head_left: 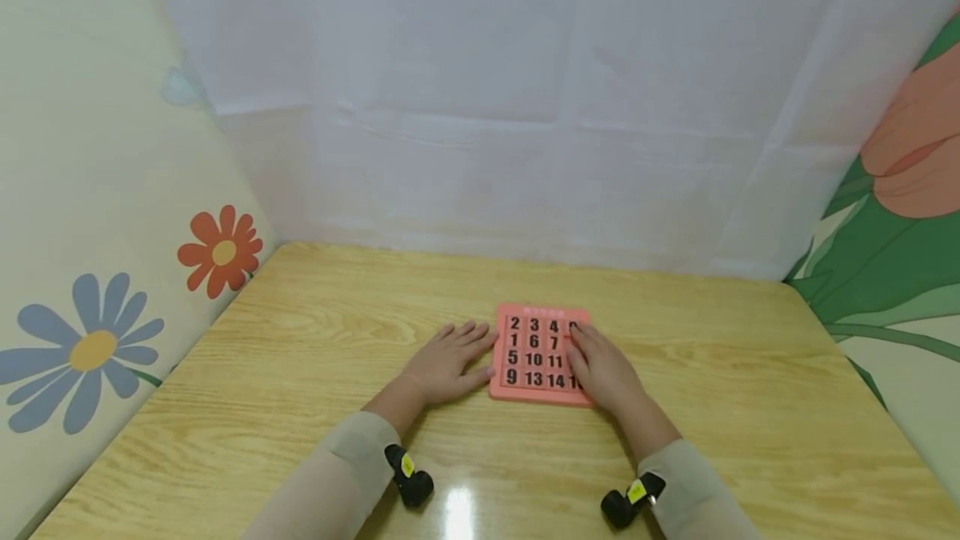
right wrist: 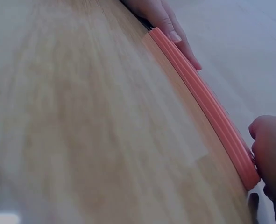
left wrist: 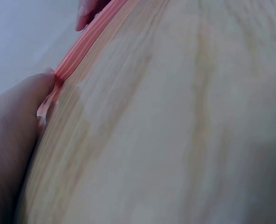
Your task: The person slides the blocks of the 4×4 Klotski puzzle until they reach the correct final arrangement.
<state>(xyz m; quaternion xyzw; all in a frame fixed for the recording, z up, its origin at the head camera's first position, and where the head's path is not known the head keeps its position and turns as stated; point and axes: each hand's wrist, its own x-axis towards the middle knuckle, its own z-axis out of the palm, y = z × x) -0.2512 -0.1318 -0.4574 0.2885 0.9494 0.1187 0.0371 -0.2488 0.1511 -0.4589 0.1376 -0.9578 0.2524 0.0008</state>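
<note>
A pink sliding number puzzle (head_left: 539,394) lies flat on the wooden table, its square tiles marked with black numbers. My left hand (head_left: 446,365) rests palm down at the puzzle's left side, fingers spread and thumb tip right at the frame's edge. Over the right column lies my right hand (head_left: 609,373), its fingertips on the tiles there and covering most of that column. In the left wrist view, the left thumb (left wrist: 21,100) meets the puzzle's pink rim (left wrist: 84,46). The right wrist view shows the right hand (right wrist: 273,154) at the puzzle's near corner.
The wooden table (head_left: 300,307) extends around both arms. Behind it hangs a white cloth (head_left: 480,148), with flower-patterned panels (head_left: 93,352) on either side. Black wrist cameras (head_left: 412,482) are strapped over the sleeves.
</note>
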